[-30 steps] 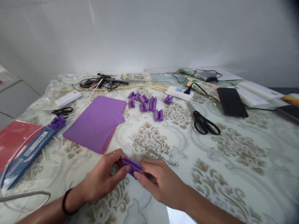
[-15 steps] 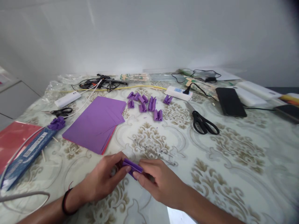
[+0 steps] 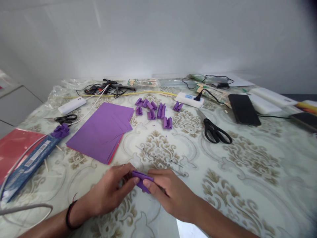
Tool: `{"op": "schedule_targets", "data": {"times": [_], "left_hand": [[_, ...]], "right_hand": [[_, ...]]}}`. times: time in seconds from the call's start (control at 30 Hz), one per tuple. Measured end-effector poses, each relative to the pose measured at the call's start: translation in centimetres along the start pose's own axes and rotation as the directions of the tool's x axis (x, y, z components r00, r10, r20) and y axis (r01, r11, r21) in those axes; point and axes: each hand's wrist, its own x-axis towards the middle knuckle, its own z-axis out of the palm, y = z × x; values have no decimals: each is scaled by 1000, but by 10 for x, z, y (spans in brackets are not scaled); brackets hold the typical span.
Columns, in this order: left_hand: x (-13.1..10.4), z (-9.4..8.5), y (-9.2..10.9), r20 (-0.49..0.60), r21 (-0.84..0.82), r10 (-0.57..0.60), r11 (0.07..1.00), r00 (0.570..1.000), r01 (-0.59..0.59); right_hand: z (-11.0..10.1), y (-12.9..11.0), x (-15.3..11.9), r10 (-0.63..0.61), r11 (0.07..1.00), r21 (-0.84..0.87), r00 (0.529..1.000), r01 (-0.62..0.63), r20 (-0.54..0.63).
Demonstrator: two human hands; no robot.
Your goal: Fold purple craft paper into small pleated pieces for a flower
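Between my hands, low in the middle of the view, is a small folded strip of purple paper (image 3: pixel 142 181). My left hand (image 3: pixel 111 186) pinches its left end, the thumb lying on the near face. My right hand (image 3: pixel 167 190) grips the right end with its thumb pressed on the fold. Fingers behind the paper are partly hidden. Beyond the hands lie several purple folded paper pieces (image 3: pixel 160 111) in a loose group. A stack of purple paper sheets (image 3: pixel 99 130) rests to the left, with red showing along its lower edge.
Black-handled scissors (image 3: pixel 216 132) lie right of the folded pieces; smaller scissors (image 3: pixel 65 119) lie at left. A white power strip (image 3: pixel 189 99), a black phone (image 3: pixel 244 109) and a white power bank (image 3: pixel 72 105) sit farther back. A blue packet (image 3: pixel 32 165) and red sheets (image 3: pixel 17 148) occupy the left.
The folded purple paper has turned slightly and its upper fold looks more closed. My right thumb has moved up onto the paper's face.
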Motion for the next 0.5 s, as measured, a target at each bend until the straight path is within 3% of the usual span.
{"op": "schedule_targets", "data": {"times": [0.5], "left_hand": [[0, 1, 6, 32, -19, 28, 999, 999, -27]], "right_hand": [[-2, -2, 0, 18, 999, -30, 994, -15, 108]]}}
